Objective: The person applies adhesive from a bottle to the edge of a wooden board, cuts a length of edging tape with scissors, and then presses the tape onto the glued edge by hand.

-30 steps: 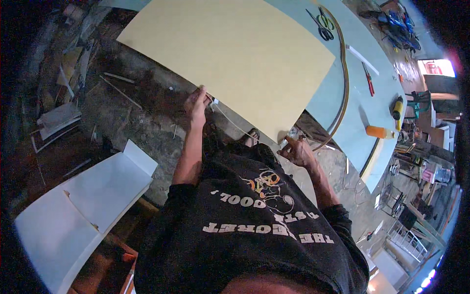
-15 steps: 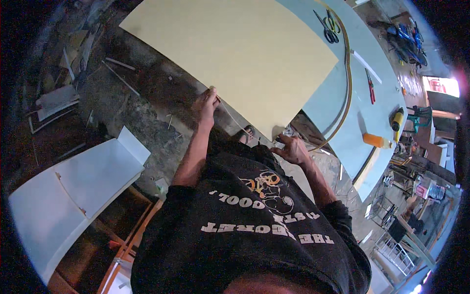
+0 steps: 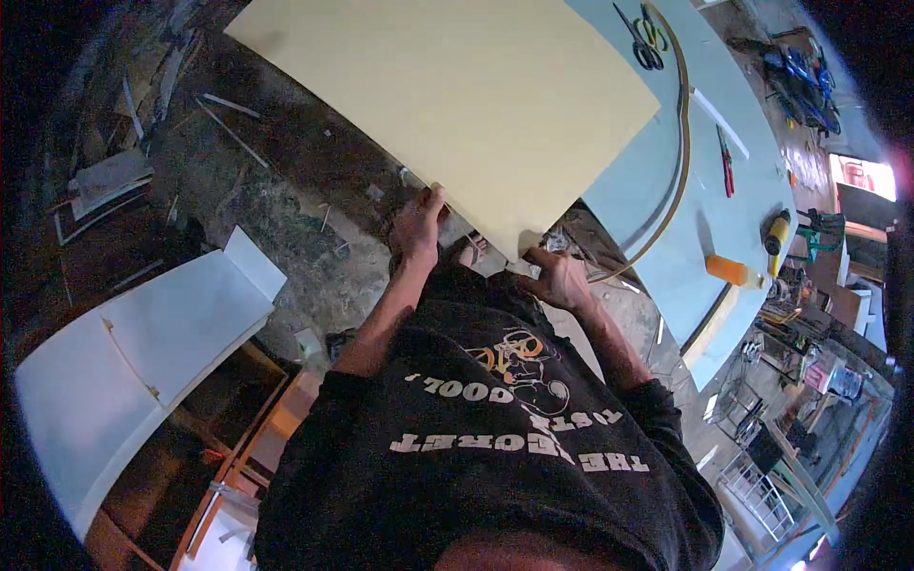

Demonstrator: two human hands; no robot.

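A large cream board (image 3: 457,114) lies on the pale blue table, its near corner pointing at my body. My left hand (image 3: 416,226) is closed at the board's left edge, thumb at the rim and fingers curled below, pinching a thin edging strip there. At the near corner, my right hand (image 3: 560,280) is closed round the same kind of strip, its fingertips partly hidden. A long brownish edging strip (image 3: 684,157) trails from beside my right hand and curves over the table toward the far side.
On the blue table (image 3: 643,200) lie scissors (image 3: 645,49), red-handled pliers (image 3: 727,171), a white strip (image 3: 721,124), an orange bottle (image 3: 731,270) and a yellow-black tool (image 3: 777,233). White panels (image 3: 143,352) stand at lower left. Scraps litter the floor (image 3: 267,205).
My left hand has slid right and nearer along the board's edge. The slack pale strip between my hands now sits close to the edge. My right hand has shifted slightly at the corner.
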